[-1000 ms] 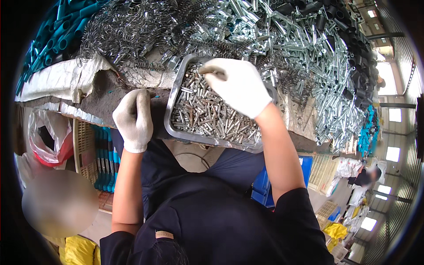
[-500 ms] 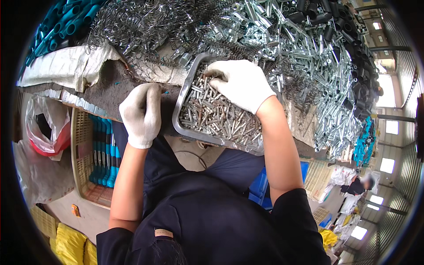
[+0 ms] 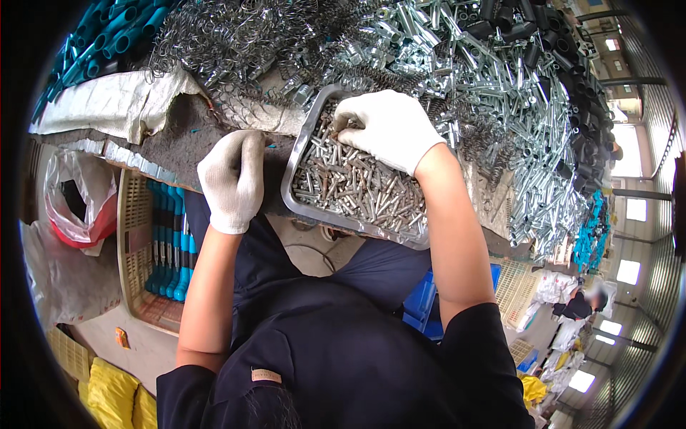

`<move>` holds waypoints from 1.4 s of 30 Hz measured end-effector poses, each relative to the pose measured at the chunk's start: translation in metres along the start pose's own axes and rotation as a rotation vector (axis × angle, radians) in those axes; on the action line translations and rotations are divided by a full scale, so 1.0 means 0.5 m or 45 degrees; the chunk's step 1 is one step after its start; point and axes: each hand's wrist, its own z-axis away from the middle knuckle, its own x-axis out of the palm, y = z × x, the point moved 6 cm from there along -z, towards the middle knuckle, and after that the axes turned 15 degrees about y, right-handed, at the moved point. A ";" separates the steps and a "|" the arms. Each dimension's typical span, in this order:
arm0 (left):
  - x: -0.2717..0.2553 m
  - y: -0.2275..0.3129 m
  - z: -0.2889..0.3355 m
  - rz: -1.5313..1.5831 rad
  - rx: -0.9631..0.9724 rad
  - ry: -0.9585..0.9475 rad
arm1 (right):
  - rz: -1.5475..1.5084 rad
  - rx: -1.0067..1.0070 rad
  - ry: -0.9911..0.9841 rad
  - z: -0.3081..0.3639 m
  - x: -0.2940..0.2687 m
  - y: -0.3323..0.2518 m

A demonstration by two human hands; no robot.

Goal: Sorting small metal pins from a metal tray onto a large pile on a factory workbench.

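Note:
A grey metal tray at the bench's near edge holds a heap of short metal pins, some dull or rusty. My right hand, in a white knit glove, reaches over the tray's far part. Its thumb and fingers are curled together down at the pins; what lies between the fingertips is hidden. Left of the tray, my left hand, gloved too, is held above the bench edge. The fingers are folded in against the thumb, and anything inside them cannot be seen.
Coil springs pile up behind the tray, with shiny metal parts to the right. Black tubes and teal tubes lie at the far corners. A crate with teal-and-black handled pieces stands below left. Another person is far right.
My left hand has shifted slightly up and to the right. Over the pins, my right hand stays curled, with its fingertips moved a little.

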 end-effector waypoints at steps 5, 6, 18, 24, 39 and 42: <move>0.005 0.008 -0.002 0.017 0.055 0.012 | 0.036 -0.011 0.059 0.008 -0.004 -0.005; 0.005 0.012 -0.001 0.038 0.083 0.017 | 0.006 -0.058 0.064 0.008 -0.003 -0.005; 0.006 0.003 0.001 0.022 0.014 -0.027 | -2.091 0.595 0.404 0.158 -0.044 0.071; 0.007 0.006 0.002 0.038 0.059 0.025 | -0.478 0.397 0.216 0.195 -0.017 0.012; 0.006 0.013 -0.001 -0.003 -0.015 -0.023 | -1.111 0.913 0.697 0.217 -0.021 0.067; 0.006 0.007 0.000 0.022 -0.047 -0.033 | -1.645 1.007 0.661 0.223 -0.010 0.074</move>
